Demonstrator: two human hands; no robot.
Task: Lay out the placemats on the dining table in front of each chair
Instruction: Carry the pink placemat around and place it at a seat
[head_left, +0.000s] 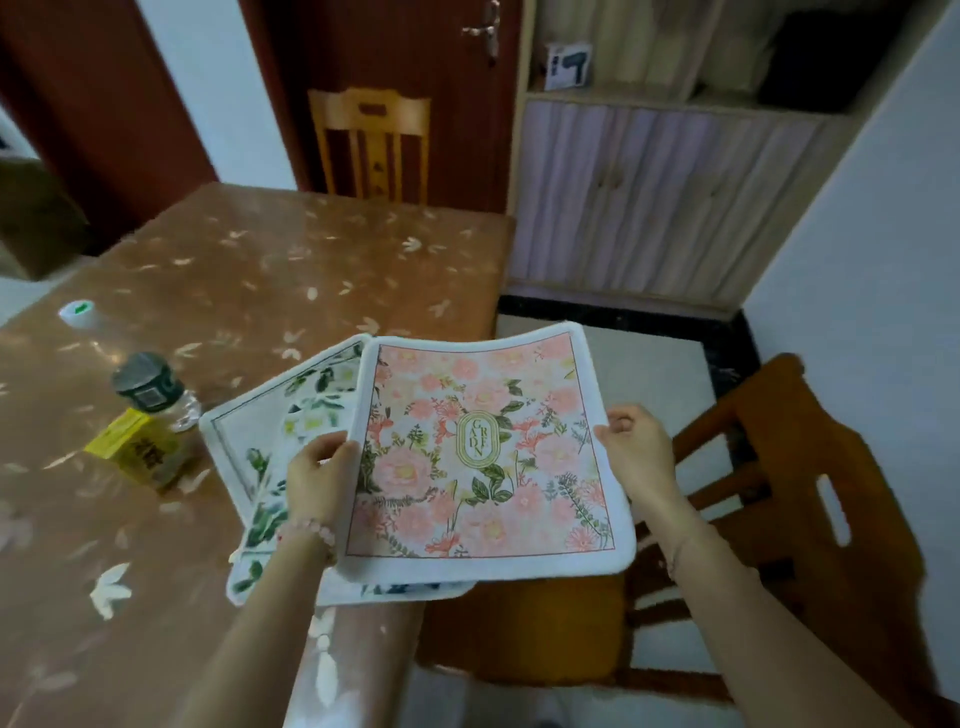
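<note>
A pink floral placemat with a white border hangs in the air over the table's right edge. My left hand grips its left edge and my right hand pinches its right edge. Under it, a small stack of white placemats with green leaf prints lies fanned out on the brown dining table, partly hidden by the pink one and my left arm. One wooden chair stands at the table's right side, and another chair at the far end.
A plastic bottle, a yellow box and a white lid-like item sit on the table's left part. A cabinet stands against the back wall beside a dark red door.
</note>
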